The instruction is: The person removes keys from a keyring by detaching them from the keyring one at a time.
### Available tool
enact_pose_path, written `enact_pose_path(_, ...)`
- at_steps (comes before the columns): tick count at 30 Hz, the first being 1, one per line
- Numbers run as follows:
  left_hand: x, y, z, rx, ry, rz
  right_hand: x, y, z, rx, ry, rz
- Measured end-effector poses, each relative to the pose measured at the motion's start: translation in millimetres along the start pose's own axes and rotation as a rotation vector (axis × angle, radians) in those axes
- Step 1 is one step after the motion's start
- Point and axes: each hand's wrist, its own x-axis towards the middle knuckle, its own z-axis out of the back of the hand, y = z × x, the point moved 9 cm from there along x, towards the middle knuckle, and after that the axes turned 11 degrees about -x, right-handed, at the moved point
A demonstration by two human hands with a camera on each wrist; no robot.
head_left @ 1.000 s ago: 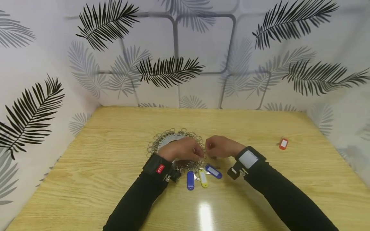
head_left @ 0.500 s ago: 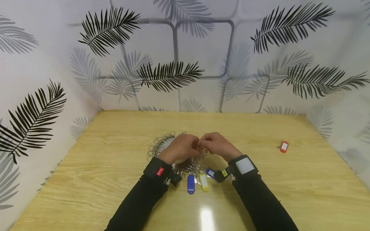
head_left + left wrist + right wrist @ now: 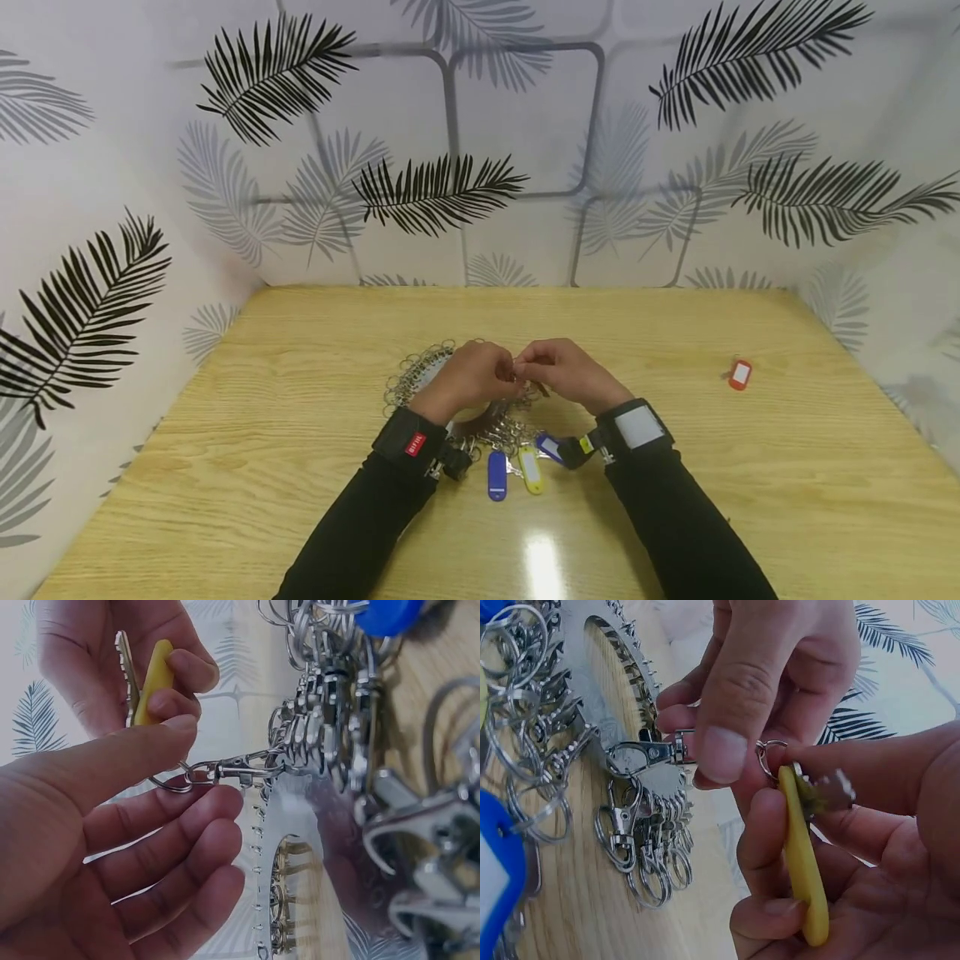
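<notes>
Head view puts a blue tag (image 3: pixel 497 477), a yellow tag (image 3: pixel 532 470) and a second blue tag (image 3: pixel 550 448) on the wearer's side of the left grip (image 3: pixel 472 379) and right grip (image 3: pixel 567 372), seemingly attached already. A red tag (image 3: pixel 740 375), well right of the right grip on the worktop (image 3: pixel 225 467), looks still to be done. Work on another yellow tag (image 3: pixel 804 870) seems midway: the right grip's curled fingers hold it, a key (image 3: pixel 834 791) alongside. Just beside it, the left grip pinches a clasp (image 3: pixel 234 771) and split ring (image 3: pixel 762 759); whether they join the tag cannot be told.

the held tag (image 3: pixel 803 859) is yellow, the clasps (image 3: pixel 622 823) silver, the wall (image 3: pixel 517 117) black-and-grey leaf-patterned.
</notes>
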Motion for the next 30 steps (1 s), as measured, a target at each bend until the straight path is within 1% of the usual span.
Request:
enact_pose_path(5,0.1,0.4,1.3,-0.004,-0.033,0.008,0.8,-3.4,0.8,0.007,-0.017,-0.008)
enact_pose_path(10,0.1,-1.6,4.7,-0.048,-0.078,-0.02,2.1,-5.8,-1.0,0.055,-0.002,0.014)
enact_pose_path(13,0.2,-2.0,6.7,-0.044,-0.097,-0.031,2.3,-6.5,-1.0,0.073,0.006,0.032)
enact_pose_path(16,0.5,-1.6,7.9,-0.036,-0.106,-0.025,2.2,-7.4,1.1,0.074,-0.009,0.037)
enact_pose_path(21,-0.1,-2.8,8.9,-0.04,-0.117,-0.02,2.4,-11.5,4.4,0.079,-0.042,0.008)
enact_pose_path(28,-1.3,-5.9,11.4,-0.028,-0.136,-0.048,3.8,-15.5,5.5,0.078,-0.074,-0.015)
enact_pose_path(30,-1.3,-6.0,11.4,-0.032,-0.136,-0.051,-0.1,-8.5,6.4,0.086,-0.074,-0.018)
